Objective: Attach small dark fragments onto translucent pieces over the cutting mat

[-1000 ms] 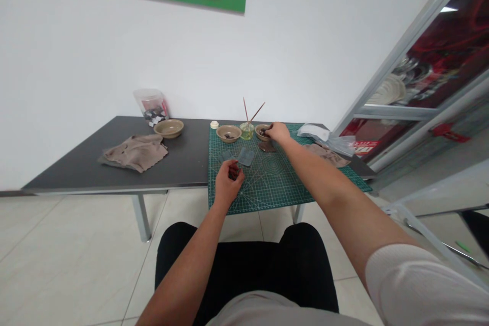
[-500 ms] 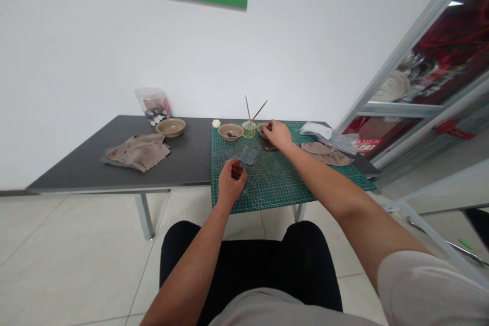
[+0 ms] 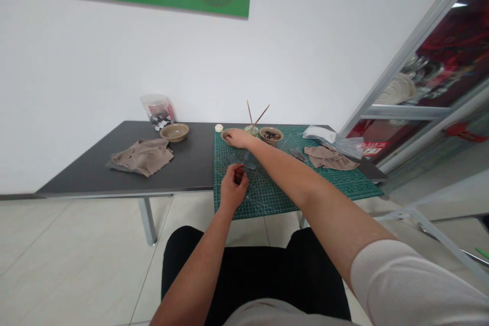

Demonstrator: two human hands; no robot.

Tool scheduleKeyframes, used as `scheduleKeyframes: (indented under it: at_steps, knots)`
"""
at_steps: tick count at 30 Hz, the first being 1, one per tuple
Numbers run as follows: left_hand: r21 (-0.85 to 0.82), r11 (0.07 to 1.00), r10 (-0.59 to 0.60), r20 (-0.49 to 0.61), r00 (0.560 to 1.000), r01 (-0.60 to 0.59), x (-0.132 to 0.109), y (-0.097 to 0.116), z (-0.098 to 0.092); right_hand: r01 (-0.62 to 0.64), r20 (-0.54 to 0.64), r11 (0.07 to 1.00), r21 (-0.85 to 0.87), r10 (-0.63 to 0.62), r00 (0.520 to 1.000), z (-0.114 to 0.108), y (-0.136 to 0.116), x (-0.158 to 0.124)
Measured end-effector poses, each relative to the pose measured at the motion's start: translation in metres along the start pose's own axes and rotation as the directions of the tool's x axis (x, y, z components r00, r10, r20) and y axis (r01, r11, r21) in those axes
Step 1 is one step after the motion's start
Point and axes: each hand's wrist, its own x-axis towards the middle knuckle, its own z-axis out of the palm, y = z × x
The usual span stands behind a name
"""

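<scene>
My right hand [image 3: 240, 138] reaches over the left bowl [image 3: 224, 134] on the green cutting mat, its fingers bent together down into it. What the fingertips hold, if anything, is hidden. Just above the front part of the mat, my left hand [image 3: 234, 186] has its fingers curled together; anything in them is too small or dark to make out. Beyond it lie thin grey translucent pieces [image 3: 250, 161]. A second bowl [image 3: 271, 135] with small dark pieces stands to the right of a glass jar [image 3: 251, 129] holding two thin brushes or sticks [image 3: 261, 114].
A small white lid-like thing [image 3: 219, 128] sits at the mat's back left. Right are another grey piece [image 3: 298, 154], a brown cloth [image 3: 330, 158] and a plastic bag [image 3: 349, 145]. On the left stand a third bowl [image 3: 174, 133], a clear tub [image 3: 158, 112] and a brown cloth [image 3: 143, 156].
My right hand has moved left from the right bowl to the left bowl, uncovering the right bowl's dark pieces. My left hand stays nearly in place. The view has shifted slightly.
</scene>
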Motion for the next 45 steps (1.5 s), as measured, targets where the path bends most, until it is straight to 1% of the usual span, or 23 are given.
scheduleKeyframes:
  at_steps: [6, 8, 11, 14, 16, 18, 20, 23, 28, 33, 36, 38, 42, 45]
  knots:
    - [-0.029, 1.0, -0.001, 0.005, 1.0, 0.001, 0.0, -0.001, 0.0, -0.06, 0.123, 0.998, 0.034, 0.055, 0.991, -0.002, 0.005, 0.012]
    - [-0.036, 0.999, -0.001, 0.005, 1.0, 0.001, -0.001, 0.0, -0.001, -0.059, 0.155, 0.997, 0.041, 0.052, 0.987, -0.002, 0.007, 0.016]
    - [-0.045, 0.999, 0.001, 0.005, 1.0, -0.001, -0.001, 0.001, -0.001, -0.004, 0.169, 0.999, 0.04, -0.003, 0.986, 0.003, 0.009, 0.022]
    - [-0.048, 0.999, -0.004, -0.006, 1.0, 0.004, -0.001, 0.0, -0.001, 0.086, 0.15, 0.996, -0.01, -0.084, 0.985, 0.01, 0.011, 0.026]
    - [-0.055, 0.998, -0.006, -0.009, 1.0, 0.005, -0.001, -0.001, -0.001, 0.108, 0.143, 0.993, -0.05, -0.1, 0.985, 0.015, 0.012, 0.027]
    - [-0.058, 0.998, 0.001, 0.001, 1.0, -0.001, -0.002, -0.001, -0.001, 0.068, 0.15, 0.995, -0.068, -0.057, 0.987, 0.018, 0.013, 0.027]
    - [-0.047, 0.999, 0.009, 0.013, 1.0, -0.009, -0.002, -0.001, -0.001, -0.006, 0.153, 0.998, -0.063, 0.015, 0.988, 0.019, 0.012, 0.027]
    - [-0.026, 1.0, 0.016, 0.011, 1.0, -0.015, -0.002, 0.0, -0.001, -0.076, 0.132, 0.996, -0.051, 0.082, 0.988, 0.019, 0.011, 0.026]
    - [-0.039, 0.999, 0.018, 0.006, 1.0, -0.018, -0.002, 0.0, -0.001, -0.098, 0.099, 0.994, -0.054, 0.103, 0.99, 0.017, 0.009, 0.024]
    - [-0.06, 0.998, 0.01, 0.011, 1.0, -0.009, -0.002, -0.001, 0.0, -0.109, 0.09, 0.994, 0.014, 0.108, 0.99, 0.014, 0.008, 0.022]
    - [-0.072, 0.997, 0.009, 0.015, 1.0, -0.008, -0.002, 0.0, 0.0, -0.164, 0.071, 0.986, 0.029, 0.162, 0.984, 0.014, 0.008, 0.022]
    - [-0.069, 0.998, 0.002, 0.02, 1.0, -0.001, -0.002, 0.0, -0.001, -0.201, 0.042, 0.979, 0.027, 0.2, 0.979, 0.013, 0.007, 0.023]
    - [-0.057, 0.998, -0.015, 0.017, 1.0, 0.016, -0.002, 0.0, 0.0, -0.22, -0.038, 0.975, 0.036, 0.222, 0.974, 0.011, 0.007, 0.027]
    - [-0.049, 0.999, -0.022, 0.016, 1.0, 0.023, -0.002, -0.001, 0.0, -0.28, -0.102, 0.957, 0.071, 0.287, 0.953, 0.01, 0.007, 0.03]
